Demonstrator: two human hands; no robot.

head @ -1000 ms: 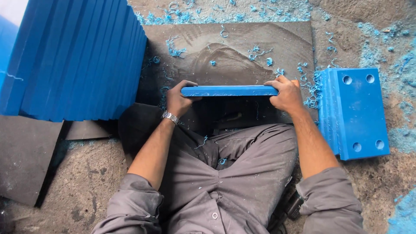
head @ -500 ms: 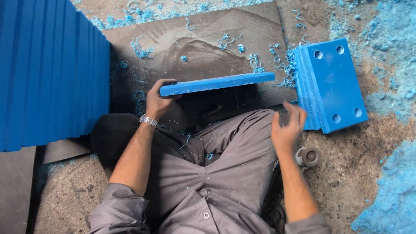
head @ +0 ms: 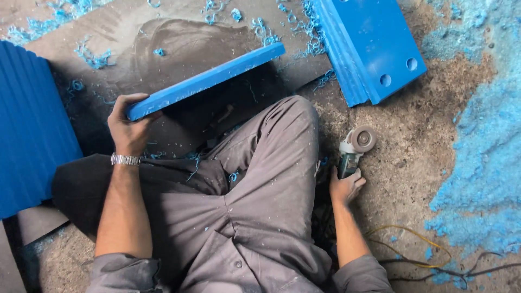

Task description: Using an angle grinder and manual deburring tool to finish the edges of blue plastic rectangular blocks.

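Observation:
My left hand (head: 129, 127) grips the near-left end of a long blue plastic slab (head: 206, 80), which stands on its edge on a dark board (head: 179, 40) in front of my knees. My right hand (head: 345, 187) is down on the dirt floor beside my right leg, closed around the body of a small angle grinder (head: 354, 150) whose round disc points away from me. A silver watch sits on my left wrist. My grey trousers fill the middle of the view.
A stack of blue slabs with drilled holes (head: 372, 46) lies at the upper right. A row of upright blue slabs (head: 30, 130) stands at the left. Blue shavings (head: 477, 163) pile up on the right. Yellow and dark cables (head: 418, 255) trail near my right elbow.
My right hand let go of the slab, dropped to the floor and took hold of the grinder. The slab now rests in my left hand alone, and my view turned right.

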